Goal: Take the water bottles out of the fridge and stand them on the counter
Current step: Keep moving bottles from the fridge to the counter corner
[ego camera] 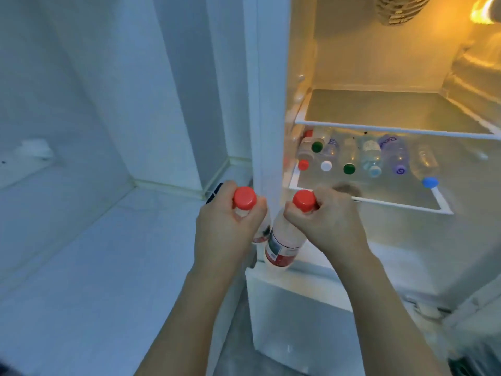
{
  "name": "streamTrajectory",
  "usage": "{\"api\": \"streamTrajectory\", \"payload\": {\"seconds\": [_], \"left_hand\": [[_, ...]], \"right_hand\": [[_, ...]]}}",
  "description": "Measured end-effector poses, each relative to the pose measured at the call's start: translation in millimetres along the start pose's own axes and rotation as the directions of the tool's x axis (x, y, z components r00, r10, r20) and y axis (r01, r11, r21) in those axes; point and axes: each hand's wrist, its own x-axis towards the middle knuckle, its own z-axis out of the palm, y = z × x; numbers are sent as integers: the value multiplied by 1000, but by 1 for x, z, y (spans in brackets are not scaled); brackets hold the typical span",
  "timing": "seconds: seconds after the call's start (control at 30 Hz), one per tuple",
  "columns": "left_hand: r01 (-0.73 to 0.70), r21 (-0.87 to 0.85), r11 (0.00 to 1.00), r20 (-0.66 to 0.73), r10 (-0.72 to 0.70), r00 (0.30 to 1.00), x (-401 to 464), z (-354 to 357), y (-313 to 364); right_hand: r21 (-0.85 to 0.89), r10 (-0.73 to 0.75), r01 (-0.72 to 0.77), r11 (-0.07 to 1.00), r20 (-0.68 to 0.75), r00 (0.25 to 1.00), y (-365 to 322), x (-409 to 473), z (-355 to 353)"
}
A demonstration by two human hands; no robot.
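While the white fridge (271, 104) stands open at two o'clock, each hand grips a clear plastic bottle by its neck. The left hand (225, 226) holds a red-capped bottle (245, 198), mostly hidden; the right hand (329, 221) holds another red-capped, red-labelled bottle (284, 240). Both hang beside the pale counter (95, 267) at nine o'clock. Roughly seven bottles (371, 158) lie on the lower glass shelf (406, 204).

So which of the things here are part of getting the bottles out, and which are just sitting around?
Part of the job:
- left hand gripping a red-capped bottle
- right hand gripping a second red-capped bottle
- bottles lying on the lower fridge shelf, such as the blue-capped bottle
- white counter

Just there:
- upper glass shelf
- fridge light
- fan vent
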Motion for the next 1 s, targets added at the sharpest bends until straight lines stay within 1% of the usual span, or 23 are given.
{"api": "streamTrajectory", "payload": {"seconds": [0.1,0.17,0.23,0.33,0.43,0.6,0.73,0.83,0.9,1.0], "left_hand": [[72,89,993,-75,-65,995,-15,-43,-23],[142,145,979,-162,-118,980,-32,-80,-44],[210,184,960,-209,-170,963,-47,-106,-60],[337,244,909,-332,-248,910,-78,-159,-87],[438,271,857,-417,-306,856,-111,-206,-105],[586,274,762,-587,-350,730,-174,-296,-130],[671,204,713,-666,-401,629,-224,-356,-141],[718,180,672,-729,-399,556,-268,-403,-146],[745,152,649,-762,-403,507,-295,-428,-150],[784,88,615,-815,-408,411,-339,-467,-154]], "right_hand": [[53,-20,13,999,138,990,-32,-15,30],[94,-78,58,994,231,970,-62,-31,56],[128,-130,95,987,304,944,-83,-44,74],[202,-234,162,966,412,880,-129,-71,109],[263,-317,214,941,461,829,-171,-100,136],[391,-476,297,871,524,706,-252,-167,176],[477,-555,309,823,561,614,-309,-219,194],[552,-629,317,771,585,513,-356,-265,203],[590,-665,318,742,590,458,-383,-291,205],[650,-727,329,685,587,356,-424,-336,208]]}}
